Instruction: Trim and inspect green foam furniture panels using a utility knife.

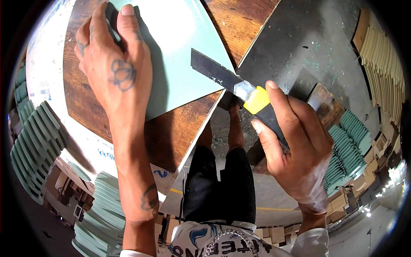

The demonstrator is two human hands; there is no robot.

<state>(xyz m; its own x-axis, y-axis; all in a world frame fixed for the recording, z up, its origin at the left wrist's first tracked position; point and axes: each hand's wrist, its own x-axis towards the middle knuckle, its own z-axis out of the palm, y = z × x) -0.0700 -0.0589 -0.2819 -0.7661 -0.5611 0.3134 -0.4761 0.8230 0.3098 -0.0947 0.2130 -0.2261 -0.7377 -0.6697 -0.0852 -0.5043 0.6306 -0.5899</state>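
On the dark wooden worktop (171, 132), a pale green sheet (180, 55) lies flat, one edge running toward the bench rim. Left hand (115, 64) pressed palm-down on the sheet, fingers spread, pinning it; nothing gripped. Right hand (295, 145) closed around a utility knife (239, 88), yellow slider by the thumb, long dark blade angled up-left with its tip over the sheet's right corner. Stacks of green foam pieces (36, 145) at left, more (349, 150) at right. Concrete floor (317, 38) littered with green scraps.
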